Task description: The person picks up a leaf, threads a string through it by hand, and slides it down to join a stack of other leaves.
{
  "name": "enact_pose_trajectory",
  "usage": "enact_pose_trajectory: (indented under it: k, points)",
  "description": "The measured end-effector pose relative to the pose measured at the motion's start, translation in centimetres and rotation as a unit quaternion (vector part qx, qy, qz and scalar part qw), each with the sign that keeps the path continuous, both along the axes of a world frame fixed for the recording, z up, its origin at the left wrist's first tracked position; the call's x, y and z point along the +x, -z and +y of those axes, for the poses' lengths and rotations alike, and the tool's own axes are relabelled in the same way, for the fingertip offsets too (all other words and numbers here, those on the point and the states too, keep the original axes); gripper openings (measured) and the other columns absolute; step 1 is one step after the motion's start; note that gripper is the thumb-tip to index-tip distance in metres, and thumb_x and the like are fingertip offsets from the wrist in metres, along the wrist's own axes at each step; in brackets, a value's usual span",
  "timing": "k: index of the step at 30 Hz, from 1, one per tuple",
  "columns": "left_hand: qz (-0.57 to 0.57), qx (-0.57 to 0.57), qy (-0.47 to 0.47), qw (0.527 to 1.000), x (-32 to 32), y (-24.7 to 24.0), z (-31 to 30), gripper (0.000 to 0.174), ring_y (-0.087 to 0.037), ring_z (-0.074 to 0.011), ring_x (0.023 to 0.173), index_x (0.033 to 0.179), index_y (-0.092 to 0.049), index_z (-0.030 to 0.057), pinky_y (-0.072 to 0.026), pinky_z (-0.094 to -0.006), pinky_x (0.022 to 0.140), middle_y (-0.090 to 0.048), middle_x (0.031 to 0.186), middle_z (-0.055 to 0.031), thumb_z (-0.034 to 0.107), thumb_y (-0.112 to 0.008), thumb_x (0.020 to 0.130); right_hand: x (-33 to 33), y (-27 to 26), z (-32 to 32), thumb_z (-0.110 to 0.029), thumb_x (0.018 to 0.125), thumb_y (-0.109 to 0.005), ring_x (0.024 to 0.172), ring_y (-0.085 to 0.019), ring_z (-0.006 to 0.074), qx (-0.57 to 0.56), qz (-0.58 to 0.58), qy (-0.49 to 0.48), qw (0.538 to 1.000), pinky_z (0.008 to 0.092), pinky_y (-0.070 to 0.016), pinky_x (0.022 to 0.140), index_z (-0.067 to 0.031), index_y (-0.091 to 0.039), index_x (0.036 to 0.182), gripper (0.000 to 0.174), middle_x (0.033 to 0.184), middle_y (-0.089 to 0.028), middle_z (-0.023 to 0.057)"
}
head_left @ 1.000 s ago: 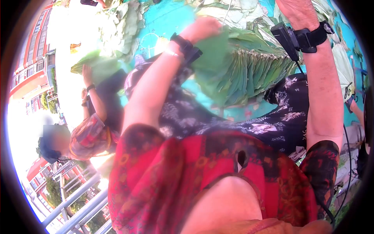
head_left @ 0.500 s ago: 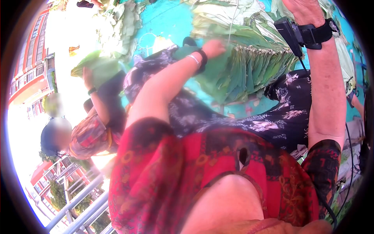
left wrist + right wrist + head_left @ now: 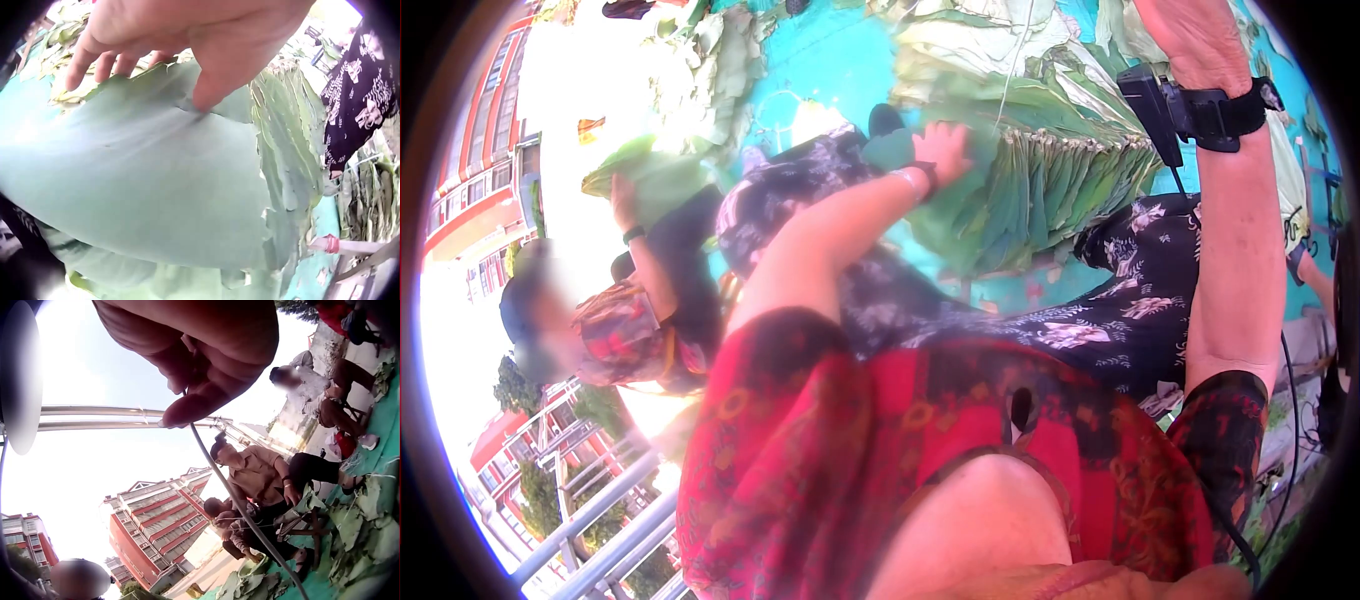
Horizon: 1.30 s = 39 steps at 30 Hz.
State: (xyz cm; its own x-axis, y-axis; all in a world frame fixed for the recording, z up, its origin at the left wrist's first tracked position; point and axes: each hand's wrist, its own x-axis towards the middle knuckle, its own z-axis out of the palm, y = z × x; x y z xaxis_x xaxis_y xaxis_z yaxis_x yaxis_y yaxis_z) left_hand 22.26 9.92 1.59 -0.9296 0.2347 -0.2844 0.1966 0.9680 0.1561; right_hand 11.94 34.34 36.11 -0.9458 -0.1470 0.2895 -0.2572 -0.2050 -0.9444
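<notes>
A thick stack of large green leaves (image 3: 1050,190) lies between the person's legs, its ragged cut edges facing right in the left wrist view. My left hand (image 3: 943,150) rests on the near side of the stack with fingers spread. In the left wrist view its thumb presses a broad, smooth top leaf (image 3: 137,181), while the other fingers reach past the leaf's upper edge. Raised high on the right, my right hand (image 3: 206,369) pinches a thin grey cord (image 3: 240,515) between thumb and curled fingers. The cord slants down from it towards the leaves.
More pale leaves (image 3: 710,90) are heaped on the turquoise ground sheet (image 3: 825,55). Another person (image 3: 630,320) sits at left, handling leaves. Metal railings (image 3: 590,530) stand at lower left. Several seated people, including one in a tan shirt (image 3: 259,472), appear in the right wrist view.
My left hand has come down and towards me onto the stack, and its fingers have spread. The right hand stays raised with a slight shift to the right.
</notes>
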Motion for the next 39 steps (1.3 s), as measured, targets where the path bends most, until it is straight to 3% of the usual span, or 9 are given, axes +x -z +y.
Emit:
enact_pose_trajectory:
  k: [5, 11, 16, 20, 28, 32, 34, 36, 39]
  points:
    - [-0.300, 0.191, 0.022, 0.934, -0.7, 1.9, -1.0, 0.060, -0.059, -0.0317, 0.107, 0.126, -0.049, 0.0058, -0.0456, -0.0395, 0.093, -0.060, 0.118, -0.0205, 0.037, -0.069, 0.078, -0.8, 1.2, 1.6, -0.014, 0.094, -0.058, 0.074, -0.057, 0.0115, -0.064, 0.016, -0.063, 0.996, 0.0236, -0.0489, 0.069, -0.0018, -0.058, 0.110, 0.021, 0.092, -0.063, 0.0077]
    - [-0.431, 0.084, 0.028, 0.898, -3.6, -1.9, -0.7, 0.050, -0.066, -0.0312, 0.091, 0.118, -0.056, 0.0021, -0.0522, -0.0376, 0.079, -0.064, 0.112, -0.0178, 0.034, -0.065, 0.082, -0.3, 1.3, 1.1, -0.018, 0.094, -0.058, 0.073, -0.056, 0.0116, -0.040, 0.001, 0.013, 0.999, 0.0240, -0.0473, 0.070, -0.0012, -0.055, 0.109, 0.022, 0.089, -0.061, 0.0074]
    - [-0.024, 0.012, 0.151, 0.988, -11.1, 3.8, -5.5, 0.018, -0.066, -0.0260, 0.074, 0.084, -0.067, 0.0018, -0.0533, -0.0353, 0.061, -0.068, 0.079, -0.0141, 0.016, -0.055, 0.084, 0.3, 0.6, 0.6, -0.021, 0.096, -0.053, 0.073, -0.053, 0.0112, 0.047, -0.019, 0.057, 0.997, 0.0252, -0.0457, 0.069, -0.0009, -0.055, 0.107, 0.023, 0.086, -0.058, 0.0060]
    - [-0.033, 0.215, -0.127, 0.968, -17.3, 10.8, -8.1, 0.021, -0.067, -0.0289, 0.077, 0.095, -0.063, -0.0010, -0.0550, -0.0376, 0.066, -0.067, 0.085, -0.0165, 0.014, -0.050, 0.090, -1.0, 1.5, 0.7, -0.022, 0.095, -0.055, 0.075, -0.055, 0.0122, 0.055, -0.065, 0.015, 0.996, 0.0247, -0.0461, 0.070, -0.0018, -0.056, 0.110, 0.025, 0.092, -0.062, 0.0061]
    - [-0.036, 0.402, -0.093, 0.910, -23.5, 22.1, -11.1, 0.032, -0.066, -0.0360, 0.089, 0.113, -0.051, -0.0086, -0.0562, -0.0425, 0.080, -0.063, 0.106, -0.0246, 0.019, -0.049, 0.096, -2.3, 4.3, 2.5, -0.018, 0.098, -0.054, 0.074, -0.054, 0.0059, 0.106, -0.141, -0.046, 0.983, 0.0206, -0.0449, 0.066, -0.0022, -0.057, 0.118, 0.026, 0.097, -0.066, 0.0061]
    - [-0.136, 0.501, -0.486, 0.704, -22.7, 12.3, -7.2, 0.030, -0.067, -0.0327, 0.083, 0.106, -0.056, -0.0068, -0.0562, -0.0410, 0.077, -0.066, 0.098, -0.0221, 0.021, -0.048, 0.096, -1.5, 3.8, 1.3, -0.017, 0.098, -0.053, 0.073, -0.054, 0.0066, 0.110, -0.146, -0.053, 0.982, 0.0207, -0.0444, 0.066, -0.0030, -0.058, 0.117, 0.024, 0.096, -0.065, 0.0059]
    - [-0.155, 0.449, -0.532, 0.701, -23.2, 8.4, -5.9, 0.030, -0.068, -0.0305, 0.079, 0.101, -0.060, -0.0056, -0.0563, -0.0399, 0.075, -0.067, 0.093, -0.0203, 0.021, -0.048, 0.096, -1.3, 3.8, 1.2, -0.016, 0.098, -0.053, 0.073, -0.054, 0.0066, 0.112, -0.150, -0.055, 0.981, 0.0207, -0.0440, 0.065, -0.0033, -0.058, 0.116, 0.023, 0.096, -0.065, 0.0059]
    - [-0.135, 0.231, -0.336, 0.903, -23.5, 6.6, -6.1, 0.030, -0.066, -0.0263, 0.071, 0.094, -0.063, -0.0027, -0.0542, -0.0369, 0.068, -0.068, 0.086, -0.0169, 0.024, -0.050, 0.092, -1.2, 3.9, 1.0, -0.016, 0.098, -0.053, 0.073, -0.054, 0.0065, 0.118, -0.152, -0.060, 0.980, 0.0206, -0.0436, 0.065, -0.0038, -0.058, 0.116, 0.023, 0.096, -0.065, 0.0059]
    - [-0.035, 0.263, -0.323, 0.908, -23.3, 7.0, -6.0, 0.029, -0.063, -0.0216, 0.063, 0.083, -0.066, 0.0005, -0.0499, -0.0339, 0.060, -0.067, 0.077, -0.0129, 0.027, -0.054, 0.085, -1.2, 4.0, 0.5, -0.017, 0.098, -0.053, 0.071, -0.053, 0.0058, 0.122, -0.167, -0.039, 0.978, 0.0205, -0.0427, 0.064, -0.0052, -0.059, 0.115, 0.021, 0.094, -0.065, 0.0047]
